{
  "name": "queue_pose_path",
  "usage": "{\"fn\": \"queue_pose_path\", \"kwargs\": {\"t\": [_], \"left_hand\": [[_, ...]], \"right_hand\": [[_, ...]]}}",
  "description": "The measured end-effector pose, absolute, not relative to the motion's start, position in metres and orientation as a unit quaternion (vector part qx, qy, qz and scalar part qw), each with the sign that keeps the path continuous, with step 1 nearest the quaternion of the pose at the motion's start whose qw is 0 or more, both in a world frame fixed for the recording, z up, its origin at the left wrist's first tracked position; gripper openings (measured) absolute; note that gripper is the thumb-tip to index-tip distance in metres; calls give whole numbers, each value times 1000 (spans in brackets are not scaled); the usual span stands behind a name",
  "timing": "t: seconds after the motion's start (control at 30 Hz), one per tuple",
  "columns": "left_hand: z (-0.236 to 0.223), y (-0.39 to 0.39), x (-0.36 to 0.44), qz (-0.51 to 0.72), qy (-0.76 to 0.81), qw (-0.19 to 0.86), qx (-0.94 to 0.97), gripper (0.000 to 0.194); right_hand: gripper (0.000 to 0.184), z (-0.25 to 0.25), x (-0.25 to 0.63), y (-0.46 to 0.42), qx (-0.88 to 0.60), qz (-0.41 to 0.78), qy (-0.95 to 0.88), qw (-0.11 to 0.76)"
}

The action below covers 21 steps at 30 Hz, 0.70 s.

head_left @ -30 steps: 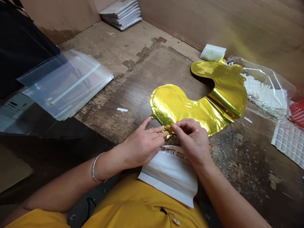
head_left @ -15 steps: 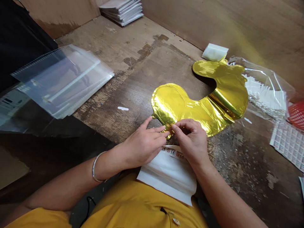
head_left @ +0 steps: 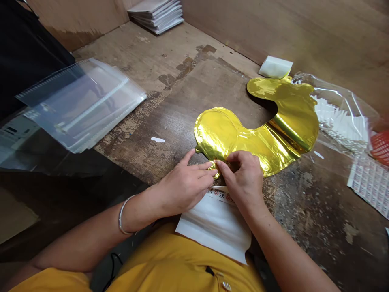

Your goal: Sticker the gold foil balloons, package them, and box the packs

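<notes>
A flat gold foil balloon [head_left: 219, 129], curved in shape, lies on the worn wooden table. My left hand [head_left: 185, 184] rests at its near left edge, fingers stretched out; the index fingertip touches a small foil tab and the others press the foil neck. My right hand [head_left: 246, 176] is closed in a pinch at that neck, its thumb tip against the foil beside my left fingertips. The small printed sticker seen there earlier is now mostly covered by the thumb. Under my wrists, a white backing sheet [head_left: 212, 227] with a printed CE sticker row hangs over the table edge.
Clear plastic sleeves [head_left: 91, 105] are stacked at left. White packets [head_left: 156, 16] stand piled at the back corner. On the right are a clear bag of white sticks [head_left: 340, 117], a red basket [head_left: 381, 148] and a sticker sheet [head_left: 369, 182]. A folded white paper [head_left: 275, 67] sits behind the balloon.
My right thumb has slid slightly left over the small sticker on the balloon neck. My left hand stays where it was. The view has shifted a little.
</notes>
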<state>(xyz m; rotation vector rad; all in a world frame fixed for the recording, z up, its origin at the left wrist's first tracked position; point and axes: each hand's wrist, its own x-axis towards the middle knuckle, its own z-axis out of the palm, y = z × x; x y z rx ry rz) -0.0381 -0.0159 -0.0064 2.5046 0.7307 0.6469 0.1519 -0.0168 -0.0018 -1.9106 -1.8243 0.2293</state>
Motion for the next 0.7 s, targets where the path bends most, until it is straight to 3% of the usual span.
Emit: {"fn": "queue_pose_path", "kwargs": {"t": [0.2, 0.4, 0.6, 0.7], "left_hand": [[-7, -17, -39, 232, 274, 223, 907, 18], [-4, -23, -41, 224, 337, 199, 893, 12], [-4, -25, -42, 232, 316, 248, 886, 12], [-2, -25, -43, 236, 306, 270, 882, 13]], "right_hand": [[9, 7, 170, -3, -700, 15, -687, 193], [29, 17, 185, -17, -415, 86, -892, 159], [22, 6, 181, -17, -390, 32, -900, 191], [21, 7, 180, -12, -393, 72, -893, 206]]}}
